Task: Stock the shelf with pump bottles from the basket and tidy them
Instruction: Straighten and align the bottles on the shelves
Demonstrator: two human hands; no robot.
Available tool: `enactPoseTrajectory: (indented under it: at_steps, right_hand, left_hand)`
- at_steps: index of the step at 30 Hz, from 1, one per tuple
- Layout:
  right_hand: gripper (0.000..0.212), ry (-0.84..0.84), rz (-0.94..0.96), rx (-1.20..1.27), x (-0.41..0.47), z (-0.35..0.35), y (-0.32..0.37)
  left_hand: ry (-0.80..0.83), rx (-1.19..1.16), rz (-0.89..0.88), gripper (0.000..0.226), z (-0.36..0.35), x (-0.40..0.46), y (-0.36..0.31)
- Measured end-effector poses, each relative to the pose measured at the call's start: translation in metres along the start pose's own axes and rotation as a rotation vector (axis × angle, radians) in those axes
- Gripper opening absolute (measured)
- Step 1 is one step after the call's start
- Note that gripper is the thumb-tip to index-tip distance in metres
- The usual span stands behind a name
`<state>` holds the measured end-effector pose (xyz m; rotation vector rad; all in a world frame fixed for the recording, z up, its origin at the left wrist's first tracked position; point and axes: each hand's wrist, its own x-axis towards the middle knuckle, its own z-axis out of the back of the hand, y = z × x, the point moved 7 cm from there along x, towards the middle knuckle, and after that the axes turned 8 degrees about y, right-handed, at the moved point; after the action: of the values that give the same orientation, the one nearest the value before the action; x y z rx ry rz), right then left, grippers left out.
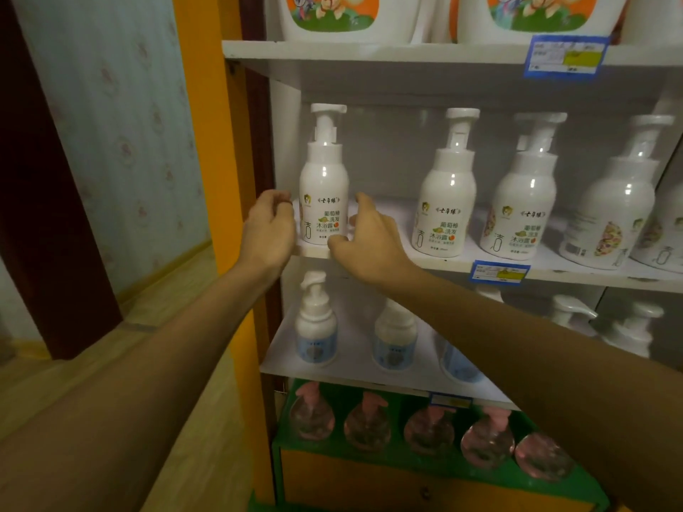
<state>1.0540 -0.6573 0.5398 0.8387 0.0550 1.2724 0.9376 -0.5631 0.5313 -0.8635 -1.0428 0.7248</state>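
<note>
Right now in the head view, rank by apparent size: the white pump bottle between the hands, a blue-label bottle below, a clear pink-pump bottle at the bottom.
1. White pump bottle, clearly largest.
2. Blue-label bottle.
3. Clear pink-pump bottle.
The last two look close, and the blur leaves their order unsure.

I can read "七辛缘", then "葡萄柚 洗发 沐浴露" and a large "洁", on the leftmost pump bottle; the two bottles right of it carry the same print. The blue price tags are too blurred to read.
</note>
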Motion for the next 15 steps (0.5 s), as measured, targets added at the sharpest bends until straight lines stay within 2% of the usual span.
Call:
enactPoseTrajectory:
  at_steps: [3,5,15]
  right_hand:
    - [0.054,-0.012,0.011,-0.041,0.005,-0.011,-0.004]
    - [0.057,-0.02,0.037,-0.105,0.003,-0.018,-0.007]
    - [0.063,0.049,0.129,-0.282,0.0,-0.019,-0.01]
  left_hand:
    - [0.163,0.123,0.002,0.041,-0.015,0.001,0.008]
    - [0.199,0.159,-0.048,0.041,-0.02,-0.005,0.009]
    - [0.082,0.134,-0.104,0.039,-0.013,-0.007,0.017]
